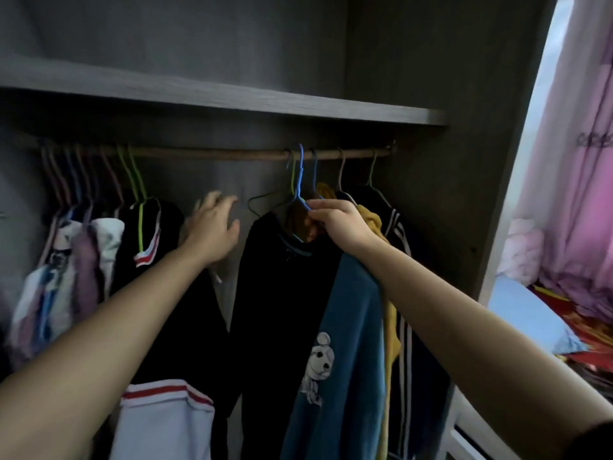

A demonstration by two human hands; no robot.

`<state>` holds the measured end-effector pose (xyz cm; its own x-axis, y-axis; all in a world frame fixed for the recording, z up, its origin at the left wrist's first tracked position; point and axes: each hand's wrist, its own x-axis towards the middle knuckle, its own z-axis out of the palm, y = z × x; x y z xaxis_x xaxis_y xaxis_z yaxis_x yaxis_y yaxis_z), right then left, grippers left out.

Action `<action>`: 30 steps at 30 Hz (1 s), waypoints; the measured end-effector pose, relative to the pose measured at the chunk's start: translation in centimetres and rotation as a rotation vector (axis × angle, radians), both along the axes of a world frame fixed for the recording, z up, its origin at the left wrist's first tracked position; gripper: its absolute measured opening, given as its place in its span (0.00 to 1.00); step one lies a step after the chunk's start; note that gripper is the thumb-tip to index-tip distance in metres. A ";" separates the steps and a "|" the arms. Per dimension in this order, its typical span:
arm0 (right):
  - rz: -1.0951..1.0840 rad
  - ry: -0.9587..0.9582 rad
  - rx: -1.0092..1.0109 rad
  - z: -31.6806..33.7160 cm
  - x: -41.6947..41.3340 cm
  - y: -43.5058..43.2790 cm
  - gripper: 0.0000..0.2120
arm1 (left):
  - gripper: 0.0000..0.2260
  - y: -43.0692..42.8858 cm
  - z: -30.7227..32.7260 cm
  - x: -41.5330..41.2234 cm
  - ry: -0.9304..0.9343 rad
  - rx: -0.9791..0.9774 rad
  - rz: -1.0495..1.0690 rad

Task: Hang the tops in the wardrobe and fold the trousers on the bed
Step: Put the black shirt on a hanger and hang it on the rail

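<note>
While the blue hanger (300, 180) is sitting with its hook over the rail (205, 153), I am watching the right hand (341, 224) pinching it just below the neck, thumb and fingers (320, 207) closed on the wire where the shoulders begin. The top (348, 327) on it, black on 1 side and blue on the other with a pale cartoon print, is draping straight down inside the wardrobe (464, 194), between 2 groups of clothes. I cannot tell whether the hook is fully seated or only resting on the rail.

I am judging the top to be soft, light and floppy, so it is offering nothing stiff to push. The thin wire hanger is the only firm part, and the neck under the hook is the place to be holding it. The knit looks likely to slide off those narrow shoulders if the hanger is tipping.

The left hand (212, 227) is hovering in the gap, blurred, its fingers (212, 200) spread and holding nothing, just beside a black top with red and white trim (149, 247) on a green hanger (134, 184). Behind the right hand, a yellow top (373, 220) and a striped black top (399, 234) are hanging close. A shelf (232, 101) is running above the rail, and the bed (583, 340), a blue pillow (524, 313) and a pink curtain (580, 161) are showing past the wardrobe's side.
</note>
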<state>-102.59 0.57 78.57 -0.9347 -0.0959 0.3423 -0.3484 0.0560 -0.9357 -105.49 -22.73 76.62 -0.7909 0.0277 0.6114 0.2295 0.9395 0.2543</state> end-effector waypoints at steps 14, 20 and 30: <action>0.058 0.088 0.258 0.6 -14.4 -6.9 0.22 | 0.46 -1.7 4.9 -10.0 0.047 -0.274 0.437; 0.115 0.175 0.469 -2.0 -15.0 -6.7 0.24 | 0.50 -2.7 3.8 -10.8 0.157 -0.321 0.449; -0.114 0.503 0.538 -2.8 -8.6 -0.6 0.14 | 0.22 1.2 3.0 -6.7 0.112 -0.027 0.283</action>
